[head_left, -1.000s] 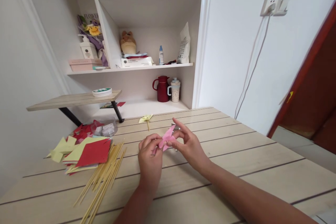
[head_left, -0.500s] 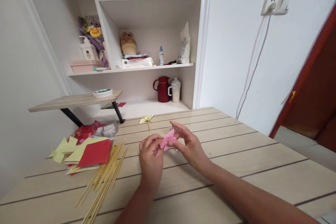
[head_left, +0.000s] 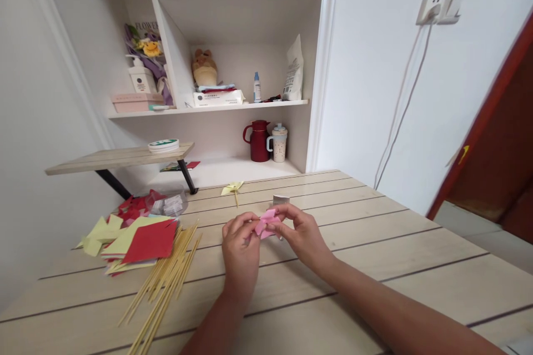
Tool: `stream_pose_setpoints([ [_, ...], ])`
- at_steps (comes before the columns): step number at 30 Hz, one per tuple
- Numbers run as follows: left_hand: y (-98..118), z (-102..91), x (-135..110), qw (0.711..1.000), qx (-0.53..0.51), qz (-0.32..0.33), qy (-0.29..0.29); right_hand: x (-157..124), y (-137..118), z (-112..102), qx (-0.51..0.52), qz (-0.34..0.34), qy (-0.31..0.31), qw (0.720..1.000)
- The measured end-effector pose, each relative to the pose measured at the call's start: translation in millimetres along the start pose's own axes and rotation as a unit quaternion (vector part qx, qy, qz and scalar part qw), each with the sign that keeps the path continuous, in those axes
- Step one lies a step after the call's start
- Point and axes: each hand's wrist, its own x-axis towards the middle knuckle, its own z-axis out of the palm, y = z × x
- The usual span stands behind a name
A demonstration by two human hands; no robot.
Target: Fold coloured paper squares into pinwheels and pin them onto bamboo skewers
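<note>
A small folded pink paper pinwheel is held between my two hands above the table. My left hand pinches its left side with fingers curled. On the other side, the thumb and fingers of my right hand close on the paper. Behind my right fingers a small grey-silver object shows in part; its kind is hidden. Farther back lies a pale yellow pinwheel on a short stick.
To the left are thin wooden sticks, a red paper square on yellow sheets, and a clear container with small white pieces. A low wooden stand rises behind them. A dark red jug and a cup stand in the shelf.
My right index finger has come down from a raised position onto the pink paper. More of the grey-silver object now shows behind it. My left hand has barely moved.
</note>
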Motion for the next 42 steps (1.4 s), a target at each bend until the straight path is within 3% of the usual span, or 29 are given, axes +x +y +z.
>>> stream_pose_setpoints([
  [10, -5.7, 3.7, 0.6, 0.998, 0.047, 0.045, -0.013, 2.0, -7.4, 3.4, -0.006, 0.038, 0.015, 0.999],
  [16, -7.1, 5.1, 3.0, 0.997, 0.064, 0.03, 0.002, 2.5, -7.1, 4.1, 0.011, 0.04, 0.015, 0.999],
  [20, -9.0, 6.4, 4.1, 0.999, 0.047, -0.009, 0.002, 2.8, -7.5, 3.2, 0.019, 0.038, 0.014, 0.999],
  [27, -8.6, 9.1, 0.3, 0.988, -0.023, -0.15, -0.007, 3.5, -3.2, 2.4, 0.022, 0.032, 0.013, 0.999],
  [31, -6.5, 9.1, -0.8, 0.983, -0.04, -0.179, -0.021, 3.3, -0.1, 1.4, 0.013, 0.017, 0.012, 1.0],
  [34, -4.9, 8.7, -0.7, 0.986, -0.038, -0.159, -0.012, 3.1, 0.6, 1.0, 0.007, 0.012, 0.01, 1.0],
  [42, -4.8, 6.6, -0.3, 1.0, -0.001, -0.006, 0.015, 2.0, -2.5, 0.0, -0.018, 0.002, -0.004, 1.0],
])
